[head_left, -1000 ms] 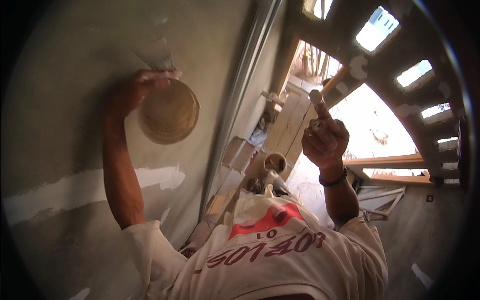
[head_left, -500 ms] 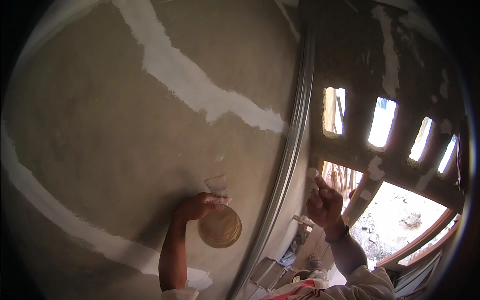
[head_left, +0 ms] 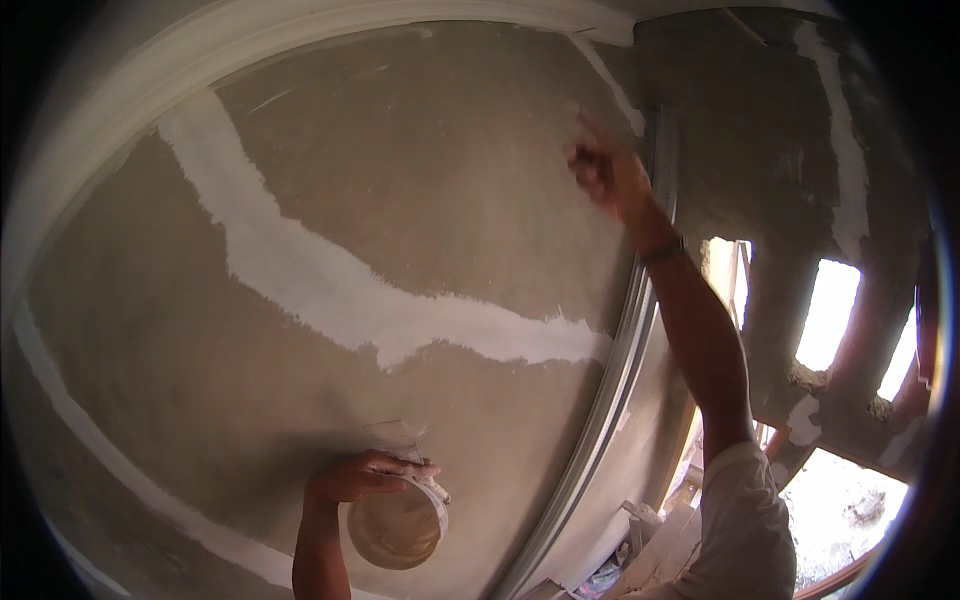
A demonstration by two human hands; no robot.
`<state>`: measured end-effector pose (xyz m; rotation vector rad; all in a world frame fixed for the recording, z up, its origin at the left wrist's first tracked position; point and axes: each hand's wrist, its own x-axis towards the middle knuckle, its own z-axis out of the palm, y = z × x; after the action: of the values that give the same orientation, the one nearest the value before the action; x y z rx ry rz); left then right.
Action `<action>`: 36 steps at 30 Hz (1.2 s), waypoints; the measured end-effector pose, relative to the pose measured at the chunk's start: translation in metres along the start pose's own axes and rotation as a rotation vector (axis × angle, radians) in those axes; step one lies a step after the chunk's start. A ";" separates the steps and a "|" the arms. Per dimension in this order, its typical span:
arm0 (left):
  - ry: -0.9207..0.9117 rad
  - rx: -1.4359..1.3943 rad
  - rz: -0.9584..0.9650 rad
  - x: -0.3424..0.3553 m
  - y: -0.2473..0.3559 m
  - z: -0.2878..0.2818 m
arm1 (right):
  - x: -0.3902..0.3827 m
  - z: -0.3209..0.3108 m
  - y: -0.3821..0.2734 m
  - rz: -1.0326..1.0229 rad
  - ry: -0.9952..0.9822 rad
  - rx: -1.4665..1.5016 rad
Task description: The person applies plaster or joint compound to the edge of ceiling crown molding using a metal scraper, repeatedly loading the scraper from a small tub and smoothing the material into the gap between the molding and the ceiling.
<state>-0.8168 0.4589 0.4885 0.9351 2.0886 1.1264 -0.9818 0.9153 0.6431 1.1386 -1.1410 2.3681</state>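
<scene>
My left hand (head_left: 375, 474) is closed on the rim of a round, pale tub (head_left: 395, 530), which is tipped so that its inside shows a smeared, yellowish bottom. Along with the tub it holds a putty knife (head_left: 396, 436), whose thin, see-through-looking blade sticks up above the fingers. My right hand (head_left: 608, 172) is raised high before the upper right of the grey wall (head_left: 480, 200). Its index finger stretches upward and the others are curled, slightly blurred by motion. A faint pale spot shows at the fingertip; whether it touches the wall, I cannot tell.
A wide white plaster band (head_left: 330, 275) crosses the wall, with a thinner white strip (head_left: 110, 455) lower left. White moulding (head_left: 300, 45) runs along the top. A metal channel (head_left: 610, 400) stands at the corner. Beyond it are window slots (head_left: 828, 315) and scattered boards (head_left: 660, 550) below.
My right hand has risen up and left from beside the openings to the upper wall. The view has tilted upward; my left hand still holds the tub and putty knife, now lower in the picture.
</scene>
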 end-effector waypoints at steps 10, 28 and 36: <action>0.031 -0.062 -0.056 0.017 0.014 -0.014 | 0.185 -0.042 -0.070 -0.161 0.034 -0.053; 0.042 -0.022 -0.032 0.015 0.016 -0.009 | 0.195 0.040 -0.041 -0.266 -0.103 -0.508; 0.042 0.046 -0.028 0.012 0.014 -0.007 | 0.173 0.143 -0.019 -0.294 -0.208 -0.662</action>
<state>-0.8253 0.4706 0.5018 0.9077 2.1631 1.0969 -1.0077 0.8051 0.8374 1.2046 -1.5383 1.4988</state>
